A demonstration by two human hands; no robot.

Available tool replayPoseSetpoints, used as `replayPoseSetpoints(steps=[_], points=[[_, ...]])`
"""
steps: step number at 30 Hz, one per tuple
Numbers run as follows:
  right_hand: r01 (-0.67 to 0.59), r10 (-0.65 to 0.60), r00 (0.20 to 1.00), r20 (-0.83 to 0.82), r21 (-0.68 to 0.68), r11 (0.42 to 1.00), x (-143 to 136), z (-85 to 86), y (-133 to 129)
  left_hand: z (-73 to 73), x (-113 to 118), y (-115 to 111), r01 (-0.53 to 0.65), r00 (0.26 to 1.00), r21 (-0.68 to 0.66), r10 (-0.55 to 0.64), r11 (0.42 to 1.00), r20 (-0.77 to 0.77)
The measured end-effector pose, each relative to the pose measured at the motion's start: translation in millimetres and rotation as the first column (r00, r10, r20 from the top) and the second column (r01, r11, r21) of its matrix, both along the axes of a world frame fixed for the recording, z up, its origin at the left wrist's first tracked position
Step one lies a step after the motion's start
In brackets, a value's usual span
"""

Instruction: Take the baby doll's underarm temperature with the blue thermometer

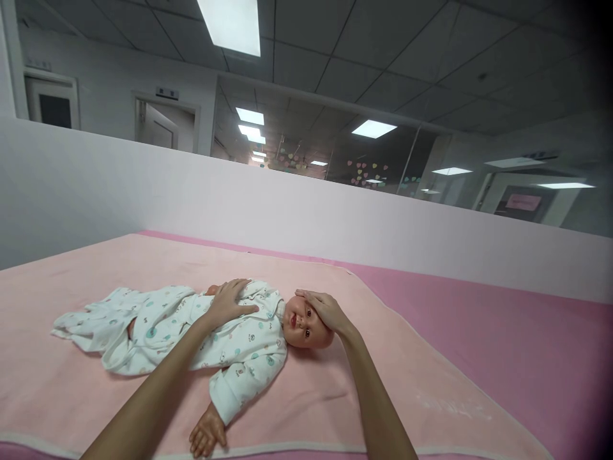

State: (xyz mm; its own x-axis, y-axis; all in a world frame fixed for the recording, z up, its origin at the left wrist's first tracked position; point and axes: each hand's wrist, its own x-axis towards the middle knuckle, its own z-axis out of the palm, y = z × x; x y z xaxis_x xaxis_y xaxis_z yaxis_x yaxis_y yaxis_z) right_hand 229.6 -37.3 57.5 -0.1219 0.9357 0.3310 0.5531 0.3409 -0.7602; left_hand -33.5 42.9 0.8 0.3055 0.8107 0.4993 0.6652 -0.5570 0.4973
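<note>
A baby doll (pixel 249 345) in a white printed outfit lies on its back on a pink blanket (pixel 297 409), its head to the right. My left hand (pixel 230 305) rests on the doll's chest with its fingers spread. My right hand (pixel 325 311) lies over the side and top of the doll's head, palm down, with its fingers stretched out. One doll arm reaches toward the front edge of the blanket. Neither hand is closed round anything.
Under the blanket is a darker pink surface (pixel 517 338). A low white partition (pixel 287 211) runs behind it. Beyond stand glass panels with heart stickers, doorways (pixel 160 128) and lit ceiling panels.
</note>
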Motion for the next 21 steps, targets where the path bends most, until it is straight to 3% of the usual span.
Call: replayPoseSetpoints(steps=[4, 10, 21], points=[[-0.019, 0.024, 0.988, -0.154, 0.033, 0.999, 5.8, -10.4, 3.6, 0.1, -0.4, -0.8, 0.013, 1.0, -0.002, -0.013, 1.0, 0.001], [-0.007, 0.036, 0.965, -0.261, 0.111, 0.994, 10.9, -19.7, 9.3, 1.3, -0.6, -2.1, 0.0, 1.0, -0.003, 0.0, 1.0, -0.017], [0.001, 0.032, 0.95, -0.311, 0.103, 0.995, 9.9, -20.7, 7.7, -3.0, -1.3, 1.7, 0.004, 1.0, 0.025, -0.004, 1.0, -0.001]])
